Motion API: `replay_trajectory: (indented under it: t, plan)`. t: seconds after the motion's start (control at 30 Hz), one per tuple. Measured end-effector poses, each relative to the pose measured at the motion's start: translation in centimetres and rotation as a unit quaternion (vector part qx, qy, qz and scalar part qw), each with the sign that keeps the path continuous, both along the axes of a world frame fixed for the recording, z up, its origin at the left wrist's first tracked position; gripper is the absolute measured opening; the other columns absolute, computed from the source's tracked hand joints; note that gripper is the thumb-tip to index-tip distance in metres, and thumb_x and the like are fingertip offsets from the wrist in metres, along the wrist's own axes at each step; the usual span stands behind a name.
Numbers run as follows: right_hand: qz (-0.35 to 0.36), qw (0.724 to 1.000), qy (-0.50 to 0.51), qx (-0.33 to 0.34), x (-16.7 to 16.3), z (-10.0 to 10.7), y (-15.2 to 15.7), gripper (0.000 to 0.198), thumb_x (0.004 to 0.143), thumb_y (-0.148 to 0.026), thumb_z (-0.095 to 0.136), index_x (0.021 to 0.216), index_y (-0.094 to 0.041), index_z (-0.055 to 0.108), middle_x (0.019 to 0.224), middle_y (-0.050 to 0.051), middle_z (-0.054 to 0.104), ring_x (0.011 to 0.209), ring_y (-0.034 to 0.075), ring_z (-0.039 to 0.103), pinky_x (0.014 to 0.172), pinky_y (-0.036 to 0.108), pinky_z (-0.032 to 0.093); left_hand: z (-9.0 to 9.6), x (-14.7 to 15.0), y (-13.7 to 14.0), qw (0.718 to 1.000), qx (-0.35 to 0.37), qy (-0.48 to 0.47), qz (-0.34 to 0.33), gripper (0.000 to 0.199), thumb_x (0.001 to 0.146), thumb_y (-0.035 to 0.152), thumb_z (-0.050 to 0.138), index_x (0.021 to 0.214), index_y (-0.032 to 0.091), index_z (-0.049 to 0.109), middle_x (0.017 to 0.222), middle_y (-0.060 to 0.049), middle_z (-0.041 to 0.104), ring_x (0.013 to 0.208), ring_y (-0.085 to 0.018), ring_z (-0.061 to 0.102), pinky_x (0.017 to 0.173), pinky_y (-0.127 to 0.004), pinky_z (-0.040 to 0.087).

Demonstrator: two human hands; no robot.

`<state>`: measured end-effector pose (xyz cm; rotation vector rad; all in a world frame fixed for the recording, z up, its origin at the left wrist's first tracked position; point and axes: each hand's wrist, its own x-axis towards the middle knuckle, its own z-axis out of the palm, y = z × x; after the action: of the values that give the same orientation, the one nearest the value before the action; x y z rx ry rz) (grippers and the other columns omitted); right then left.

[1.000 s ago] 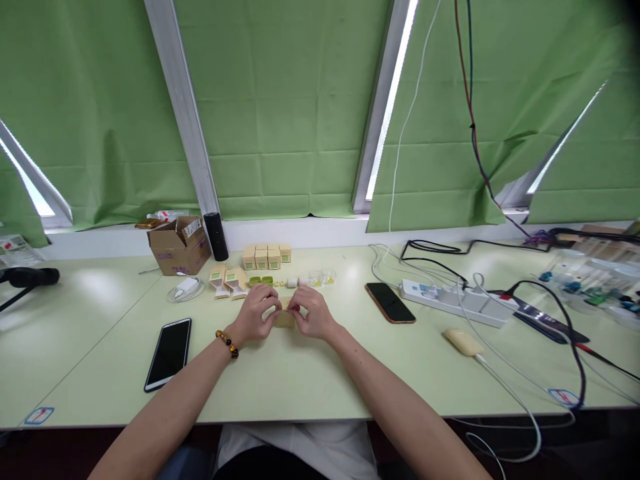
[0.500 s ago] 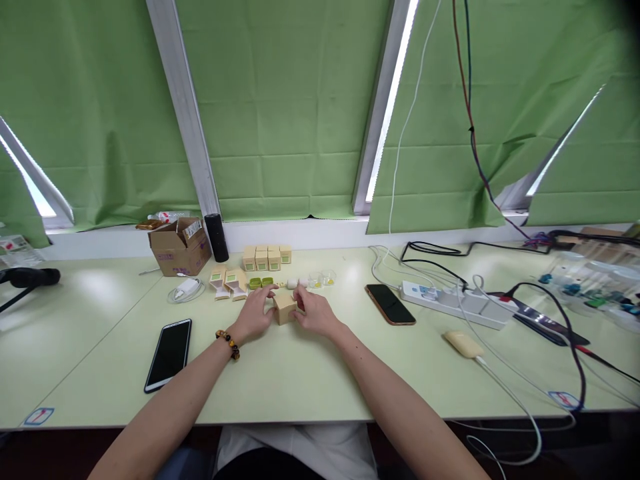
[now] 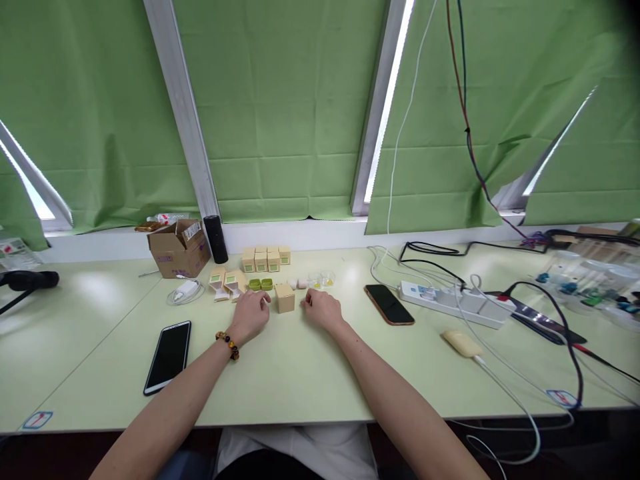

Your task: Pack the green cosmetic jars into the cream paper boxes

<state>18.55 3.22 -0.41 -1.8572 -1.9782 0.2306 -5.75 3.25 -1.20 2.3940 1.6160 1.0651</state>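
A small closed tan cardboard box stands upright on the table between my hands, touched by neither. To its left rests my left hand, empty, its fingers loosely bent and slightly apart. On the other side my right hand lies with its fingers curled in and nothing visible in them. Just beyond the hands sit two small green containers, a pale pink and white piece and two clear cups with yellow bits inside. Two opened tan boxes lie beyond my left hand.
Several closed tan boxes stand in rows at the back. A brown carton and a black cylinder are at back left. Phones lie left and right. A power strip with cables spreads rightward.
Both hands have let go of the small tan box and drawn apart, left hand to the left, right hand to the right. The box stays standing on the table.
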Motion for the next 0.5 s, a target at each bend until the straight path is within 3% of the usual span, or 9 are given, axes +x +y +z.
replay_trajectory:
  t: [0.13,0.3,0.43,0.5]
  plan:
    - [0.024,1.0,-0.011,-0.002,-0.1,0.1,-0.2,0.015,0.088,-0.036,0.069,0.082,-0.023,0.063,0.087,0.009,0.074,0.079,0.027,0.068,0.066,0.033,0.038,-0.6,-0.1,0.4,1.0,-0.017,-0.015,-0.004,0.023,0.081,0.016,0.059,0.096,0.022,0.074,0.079,-0.009,0.067,0.09,-0.031,0.062,0.084,-0.042,0.046]
    - [0.049,0.999,-0.022,0.005,-0.2,0.4,-0.5,0.034,0.088,-0.057,0.068,0.082,-0.024,0.064,0.088,0.008,0.074,0.082,0.027,0.069,0.068,0.033,0.04,-1.4,0.0,0.7,0.994,-0.045,-0.065,-0.069,0.057,0.08,0.017,0.06,0.136,0.019,0.061,0.077,-0.005,0.065,0.08,-0.026,0.06,0.078,-0.037,0.047]
    - [0.048,0.998,-0.034,0.002,-0.3,0.5,-0.6,0.033,0.089,-0.057,0.067,0.087,-0.024,0.065,0.091,0.009,0.075,0.085,0.028,0.07,0.069,0.033,0.041,-1.7,0.2,0.5,0.985,-0.063,-0.092,-0.129,0.056,0.08,0.018,0.061,0.136,0.021,0.058,0.07,-0.001,0.062,0.067,-0.022,0.057,0.069,-0.033,0.044]
    - [0.023,0.999,-0.041,-0.01,-0.4,0.5,-0.5,0.029,0.095,-0.051,0.059,0.092,-0.024,0.067,0.095,0.01,0.076,0.087,0.028,0.071,0.069,0.033,0.041,-1.4,0.3,0.2,0.985,-0.092,-0.087,-0.121,0.047,0.081,0.017,0.058,0.128,0.022,0.06,0.068,0.0,0.061,0.066,-0.022,0.057,0.067,-0.032,0.043]
